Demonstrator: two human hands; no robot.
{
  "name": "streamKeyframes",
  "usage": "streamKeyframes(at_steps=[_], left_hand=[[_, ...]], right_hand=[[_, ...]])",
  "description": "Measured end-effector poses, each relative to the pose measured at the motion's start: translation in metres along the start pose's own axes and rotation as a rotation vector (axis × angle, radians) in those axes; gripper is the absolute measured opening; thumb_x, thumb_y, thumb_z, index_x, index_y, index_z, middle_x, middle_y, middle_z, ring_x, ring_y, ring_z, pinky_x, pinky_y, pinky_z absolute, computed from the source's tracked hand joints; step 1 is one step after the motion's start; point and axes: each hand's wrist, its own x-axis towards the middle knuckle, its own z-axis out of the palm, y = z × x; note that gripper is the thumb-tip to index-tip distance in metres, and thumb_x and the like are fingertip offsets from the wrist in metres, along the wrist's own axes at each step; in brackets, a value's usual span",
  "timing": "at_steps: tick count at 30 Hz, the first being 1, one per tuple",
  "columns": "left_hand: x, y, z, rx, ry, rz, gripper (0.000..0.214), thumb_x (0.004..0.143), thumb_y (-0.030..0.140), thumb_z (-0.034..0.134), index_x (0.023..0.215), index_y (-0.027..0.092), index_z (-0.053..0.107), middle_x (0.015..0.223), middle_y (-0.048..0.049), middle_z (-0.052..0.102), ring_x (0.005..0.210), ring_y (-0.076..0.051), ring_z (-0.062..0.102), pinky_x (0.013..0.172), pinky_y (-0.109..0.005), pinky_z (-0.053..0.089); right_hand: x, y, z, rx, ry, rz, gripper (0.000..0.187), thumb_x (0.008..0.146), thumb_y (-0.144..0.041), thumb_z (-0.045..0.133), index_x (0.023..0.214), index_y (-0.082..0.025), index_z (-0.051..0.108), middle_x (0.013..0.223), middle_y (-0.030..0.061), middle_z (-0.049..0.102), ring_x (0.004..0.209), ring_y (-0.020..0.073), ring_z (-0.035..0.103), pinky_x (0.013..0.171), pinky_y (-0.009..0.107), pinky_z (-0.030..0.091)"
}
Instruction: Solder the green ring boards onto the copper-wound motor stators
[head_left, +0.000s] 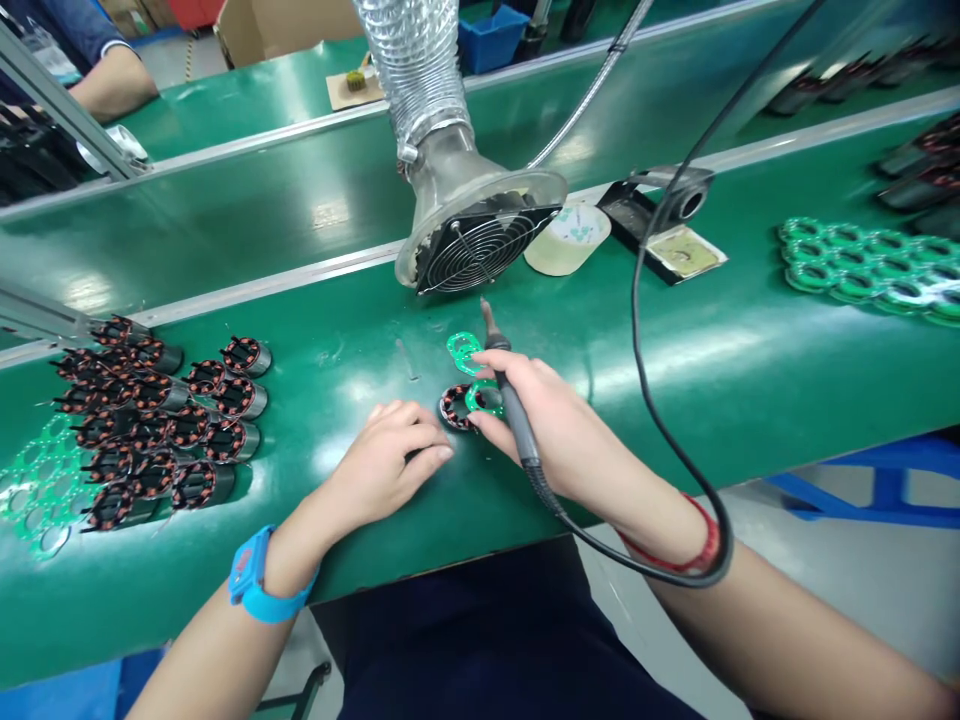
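My right hand (pixel 551 415) is closed round a soldering iron (pixel 501 370), whose tip points up and away toward the fan. Its fingertips also press a green ring-shaped circuit board (pixel 484 398) onto a copper-wound stator (pixel 455 406) on the green belt. A second green board (pixel 465 350) lies just beyond it. My left hand (pixel 390 455) rests on the belt just left of the stator, fingers curled loosely with nothing visible in them. A blue wrist strap (pixel 259 580) sits on my left wrist.
A fume extractor fan (pixel 480 245) on a silver duct hangs right behind the work. Several wound stators (pixel 161 420) lie at left beside green board panels (pixel 37 485). More green boards (pixel 870 265) lie at right. An iron stand (pixel 667 215) sits behind. Another person's arm (pixel 112 80) rests at top left.
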Motion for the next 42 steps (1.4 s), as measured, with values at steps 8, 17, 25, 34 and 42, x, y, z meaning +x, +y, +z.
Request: streamKeyframes(at_steps=[8,17,25,34,42], left_hand=[[0.014,-0.018,0.012,0.092,0.228,-0.137,0.04,0.084,0.019,0.055,0.123,0.018,0.049,0.12,-0.0108,0.059,0.111,-0.025,0.052,0.094,-0.044,0.042],[0.009,-0.011,0.012,-0.011,0.306,-0.112,0.029,0.085,0.015,0.05,0.113,0.019,0.051,0.111,-0.0089,0.06,0.105,-0.021,0.055,0.093,-0.04,0.043],[0.018,0.007,0.025,0.169,0.354,-0.077,0.03,0.084,0.033,0.06,0.108,0.016,0.053,0.101,-0.0089,0.06,0.097,-0.023,0.055,0.083,-0.04,0.044],[0.014,0.009,0.016,0.192,0.197,-0.052,0.032,0.087,0.025,0.054,0.119,0.017,0.056,0.108,-0.0114,0.054,0.101,-0.023,0.055,0.088,-0.041,0.05],[0.011,0.009,-0.004,0.179,0.003,-0.028,0.037,0.088,0.021,0.052,0.125,0.023,0.054,0.128,-0.0105,0.05,0.118,-0.023,0.052,0.099,-0.041,0.048]], right_hand=[[0.017,-0.016,0.024,-0.095,0.002,-0.192,0.038,0.086,-0.014,0.049,0.125,-0.014,0.049,0.099,0.0137,0.062,0.091,0.028,0.051,0.081,0.044,0.049],[0.005,-0.01,0.037,0.115,0.133,-0.074,0.044,0.085,-0.029,0.058,0.127,-0.023,0.044,0.108,0.0109,0.065,0.097,0.0283,0.057,0.083,0.047,0.048],[-0.012,-0.001,0.038,0.236,0.095,-0.109,0.05,0.084,-0.007,0.043,0.131,-0.025,0.042,0.114,0.0091,0.062,0.1,0.0239,0.056,0.085,0.045,0.05],[-0.011,0.001,0.043,0.285,0.21,-0.001,0.046,0.083,-0.007,0.048,0.125,-0.023,0.043,0.096,0.0052,0.059,0.086,0.019,0.061,0.079,0.036,0.053],[-0.013,-0.001,0.044,0.313,0.213,-0.018,0.045,0.083,-0.008,0.05,0.124,-0.024,0.041,0.093,0.0033,0.062,0.089,0.0189,0.063,0.082,0.037,0.053]])
